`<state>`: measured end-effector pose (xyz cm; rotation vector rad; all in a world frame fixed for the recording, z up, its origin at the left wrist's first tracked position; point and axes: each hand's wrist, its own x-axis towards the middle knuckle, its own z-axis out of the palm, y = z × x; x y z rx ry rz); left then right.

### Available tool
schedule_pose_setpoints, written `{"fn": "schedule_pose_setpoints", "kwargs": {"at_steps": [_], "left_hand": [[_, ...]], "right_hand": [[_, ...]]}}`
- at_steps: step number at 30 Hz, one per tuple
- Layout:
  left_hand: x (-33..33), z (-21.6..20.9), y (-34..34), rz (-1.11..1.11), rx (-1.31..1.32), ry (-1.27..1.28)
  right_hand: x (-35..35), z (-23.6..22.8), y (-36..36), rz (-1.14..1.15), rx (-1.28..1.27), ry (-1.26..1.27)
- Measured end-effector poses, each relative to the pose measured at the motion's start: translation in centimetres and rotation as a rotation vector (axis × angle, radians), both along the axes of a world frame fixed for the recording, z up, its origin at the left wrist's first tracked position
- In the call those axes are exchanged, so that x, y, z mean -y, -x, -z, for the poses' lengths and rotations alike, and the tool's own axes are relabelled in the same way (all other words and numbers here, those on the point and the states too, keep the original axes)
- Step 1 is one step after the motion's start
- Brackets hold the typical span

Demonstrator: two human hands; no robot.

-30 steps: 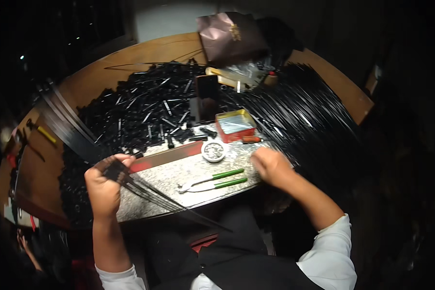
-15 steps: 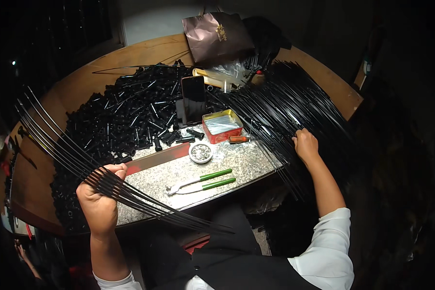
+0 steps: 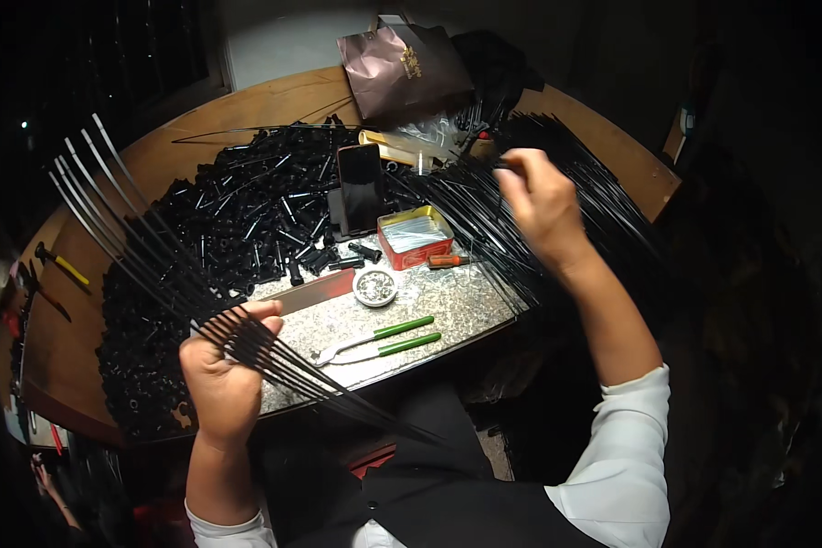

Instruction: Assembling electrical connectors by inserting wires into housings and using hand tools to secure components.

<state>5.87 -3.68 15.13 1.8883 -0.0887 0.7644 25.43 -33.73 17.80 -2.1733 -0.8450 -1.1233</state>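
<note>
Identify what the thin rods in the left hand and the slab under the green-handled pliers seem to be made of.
Rods: probably metal with a black coating; thin, straight, and glinting pale along their upper lengths. Slab: looks like polished stone, perhaps granite; grey, speckled, slightly glossy. Neither is certain from this view.

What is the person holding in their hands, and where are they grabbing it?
The left hand grips a fanned bundle of thin black rods near their lower ends. The right hand pinches one black rod from the pile by its end.
</note>
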Motion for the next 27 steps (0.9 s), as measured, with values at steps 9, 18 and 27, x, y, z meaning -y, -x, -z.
{"fn": "schedule_pose_setpoints", "kwargs": {"at_steps": [9,18,27], "left_hand": [[2.8,0.8,-0.2,0.080,0.132,-0.078],[0.3,-0.7,1.1,0.012,-0.003,0.095],[-6.4,-1.4,-6.7,0.203,0.191,-0.039]], "right_hand": [[-12.7,1.3,10.9,-1.030,-0.444,-0.147],[-11.7,6.9,12.6,-1.138,-1.268,-0.131],[-13.4,9.7,12.5,-1.020,-1.440,-0.253]]}}
